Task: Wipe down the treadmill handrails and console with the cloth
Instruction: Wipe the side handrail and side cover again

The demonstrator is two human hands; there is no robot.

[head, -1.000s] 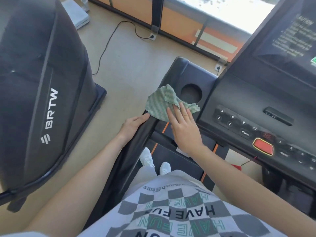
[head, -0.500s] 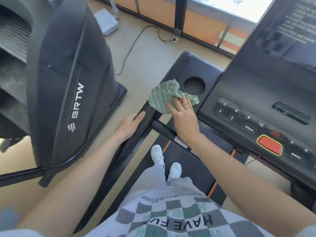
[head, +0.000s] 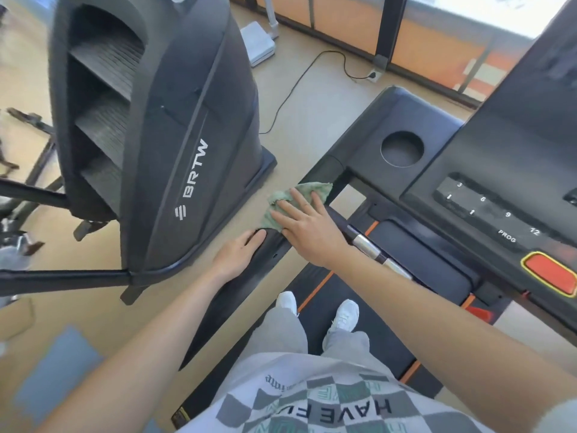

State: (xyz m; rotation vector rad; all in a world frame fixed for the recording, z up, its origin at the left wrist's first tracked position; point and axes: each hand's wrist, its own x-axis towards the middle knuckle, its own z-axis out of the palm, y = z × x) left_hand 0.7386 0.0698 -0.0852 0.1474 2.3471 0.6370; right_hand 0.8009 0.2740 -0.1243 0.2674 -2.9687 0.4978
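A crumpled green cloth point(head: 315, 189) lies on the black left handrail point(head: 246, 279) of the treadmill. My right hand point(head: 307, 229) presses flat on the cloth, fingers spread over it. Just behind it, my left hand point(head: 239, 253) rests on the same rail, fingers wrapped over its edge. The black console point(head: 487, 170) with a round cup holder point(head: 402, 148), number buttons and a red stop button point(head: 551, 271) sits to the right. A short grip bar with silver sensors point(head: 371, 248) runs under my right forearm.
A tall black BRTW stair machine point(head: 162, 132) stands close on the left of the handrail. A black cable point(head: 309, 79) runs across the beige floor to a socket by the window. My white shoes point(head: 345, 314) stand on the treadmill belt.
My right hand has slid the cloth from beside the cup holder back along the left handrail toward my left hand. The view has swung left and pulled back.
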